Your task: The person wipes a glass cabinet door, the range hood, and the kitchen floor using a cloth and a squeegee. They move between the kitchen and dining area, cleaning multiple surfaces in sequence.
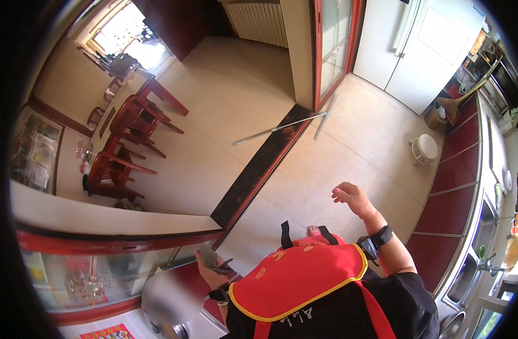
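My left hand (210, 271) is at the lower middle, beside the sliding glass door and the counter. It grips a grey cloth (212, 258), bunched between thumb and fingers. My right hand (353, 198) hangs in the air above the tiled floor (301, 186), with its fingers loosely bent and nothing in them. A dark band with a small device (371, 245) is strapped round the right wrist. The red apron (301, 282) with yellow edging covers my front, and part of a bare foot (313, 229) shows beyond it.
A long-handled squeegee or flat mop (280, 128) lies across the dark threshold (259, 169). A white stool (424, 147) stands by the red cabinets (449, 207), near the white refrigerator (415, 51). Red wooden chairs (136, 116) surround a dining table. A sink (464, 275) is at right.
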`<act>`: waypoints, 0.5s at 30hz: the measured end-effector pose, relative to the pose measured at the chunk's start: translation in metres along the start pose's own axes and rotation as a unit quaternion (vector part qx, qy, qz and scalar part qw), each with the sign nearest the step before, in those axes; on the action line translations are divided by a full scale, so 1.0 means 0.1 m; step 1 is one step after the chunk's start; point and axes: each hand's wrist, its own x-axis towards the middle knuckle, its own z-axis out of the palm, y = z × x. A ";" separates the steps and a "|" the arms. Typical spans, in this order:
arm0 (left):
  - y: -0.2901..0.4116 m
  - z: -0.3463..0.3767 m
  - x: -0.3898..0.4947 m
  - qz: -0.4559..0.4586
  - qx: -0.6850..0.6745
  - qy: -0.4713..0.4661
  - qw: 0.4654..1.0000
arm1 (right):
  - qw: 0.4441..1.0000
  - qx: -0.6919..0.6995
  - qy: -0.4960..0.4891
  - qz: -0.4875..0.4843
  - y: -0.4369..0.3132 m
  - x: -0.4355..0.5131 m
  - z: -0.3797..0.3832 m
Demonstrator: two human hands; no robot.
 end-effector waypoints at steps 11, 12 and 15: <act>0.22 1.10 1.94 0.012 0.016 -0.101 0.995 | 0.988 -0.138 0.059 -0.035 -0.45 1.41 0.29; 0.28 1.22 2.15 -0.026 0.013 -0.144 0.989 | 0.988 -0.129 0.079 -0.017 -0.53 1.51 0.27; 0.32 1.71 2.77 -0.022 0.028 -0.157 0.987 | 0.983 -0.130 0.130 -0.008 -0.76 1.80 0.26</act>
